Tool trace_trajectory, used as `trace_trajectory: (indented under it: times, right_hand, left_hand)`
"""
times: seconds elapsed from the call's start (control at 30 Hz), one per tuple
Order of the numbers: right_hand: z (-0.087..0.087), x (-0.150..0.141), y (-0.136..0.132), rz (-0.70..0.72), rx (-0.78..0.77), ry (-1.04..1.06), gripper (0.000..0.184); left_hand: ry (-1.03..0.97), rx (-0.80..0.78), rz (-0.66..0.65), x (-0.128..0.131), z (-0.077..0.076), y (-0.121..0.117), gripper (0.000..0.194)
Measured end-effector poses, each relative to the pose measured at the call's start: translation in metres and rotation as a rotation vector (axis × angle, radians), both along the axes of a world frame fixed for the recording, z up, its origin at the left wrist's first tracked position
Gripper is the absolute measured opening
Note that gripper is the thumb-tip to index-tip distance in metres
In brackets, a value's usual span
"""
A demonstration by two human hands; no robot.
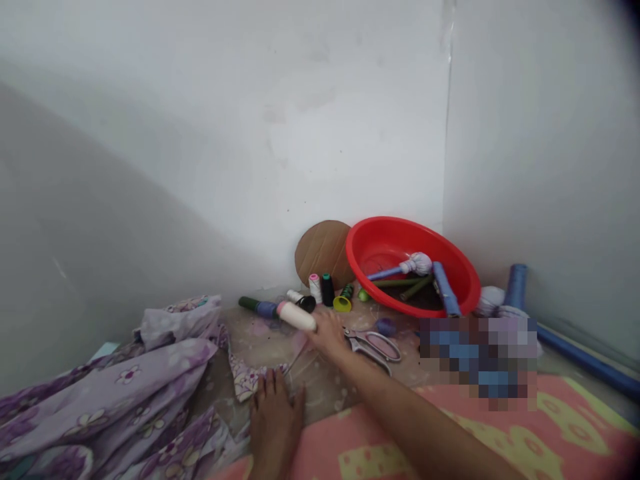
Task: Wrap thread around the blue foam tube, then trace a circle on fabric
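Note:
My left hand (276, 415) lies flat with fingers spread, beside a torn-edged strip of purple floral cloth (246, 380). Further forward, my right hand (329, 335) is closed at the near end of a white thread spool (297, 316) with a pink rim; its fingertips are partly hidden. In line beyond that spool are a blue spool-like piece (267, 309) and a dark green one (248, 303). Scissors (374, 349) lie just right of my right hand, their blades largely hidden by it. Behind stand a white cone of thread (315, 288) and a black one (327, 291).
A red basin (473, 287) tilts against the wall corner, holding sticks and a cloth-headed stick. A round cardboard piece (320, 253) leans beside it. Floral fabric (165, 373) is heaped at left, a pink-yellow mat (380, 460) in front. Blue-wrapped rods (590, 357) lie right.

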State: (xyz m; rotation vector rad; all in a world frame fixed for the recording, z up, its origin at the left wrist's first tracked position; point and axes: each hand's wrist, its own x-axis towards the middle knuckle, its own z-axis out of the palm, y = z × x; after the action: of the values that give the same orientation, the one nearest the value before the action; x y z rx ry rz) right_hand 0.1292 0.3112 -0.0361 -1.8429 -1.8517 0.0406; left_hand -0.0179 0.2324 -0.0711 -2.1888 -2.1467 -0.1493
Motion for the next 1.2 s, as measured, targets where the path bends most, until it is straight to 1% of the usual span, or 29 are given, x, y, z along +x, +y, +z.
trace_trajectory:
  times: [0.1, 0.2, 0.27, 0.33, 0.57, 0.73, 0.9, 1.0, 1.07, 1.1, 1.17, 1.2]
  right_hand:
    - [0.001, 0.039, 0.001, -0.098, -0.011, -0.004, 0.034]
    - [-0.003, 0.072, -0.001, -0.173, -0.048, -0.009, 0.034]
    - [-0.006, 0.085, -0.003, -0.198, -0.071, -0.013, 0.034]
    - [-0.008, 0.090, -0.003, -0.206, -0.091, -0.018, 0.034]
    - [-0.010, 0.087, 0.001, -0.235, -0.136, -0.036, 0.027]
    - [-0.008, 0.090, -0.002, -0.238, -0.140, -0.056, 0.029]
    - [0.000, 0.097, -0.019, -0.211, -0.099, -0.103, 0.030]
    - [0.004, 0.094, -0.038, -0.195, -0.045, -0.138, 0.029]
    - [0.007, 0.087, -0.053, -0.140, 0.019, -0.158, 0.030]
    - [0.008, 0.081, -0.060, -0.080, 0.053, -0.161, 0.031]
    - [0.008, 0.066, -0.073, 0.096, 0.086, -0.153, 0.035]
    - [0.008, 0.057, -0.079, 0.196, 0.070, -0.146, 0.037]
  left_hand:
    - [-0.005, -0.020, 0.029, 0.002, 0.001, 0.000, 0.062]
    - [-0.008, -0.019, 0.041, 0.003, 0.001, 0.001, 0.062]
    - [-0.006, -0.014, 0.038, 0.003, 0.000, 0.001, 0.062]
    - [-0.004, -0.011, 0.035, 0.002, -0.001, 0.001, 0.062]
    - [-0.022, -0.034, 0.032, 0.002, 0.002, -0.001, 0.063]
    - [-0.001, 0.029, 0.040, -0.002, 0.002, 0.000, 0.061]
    - [0.023, 0.103, 0.140, -0.009, 0.002, 0.004, 0.060]
    - [0.015, 0.091, 0.192, -0.010, 0.005, 0.005, 0.063]
    - [-0.001, 0.073, 0.232, -0.012, 0.008, 0.005, 0.063]
    - [-0.012, 0.076, 0.252, -0.013, 0.009, 0.005, 0.063]
    - [-0.032, 0.093, 0.283, -0.018, 0.012, 0.004, 0.062]
    - [-0.040, 0.100, 0.292, -0.022, 0.012, 0.004, 0.060]
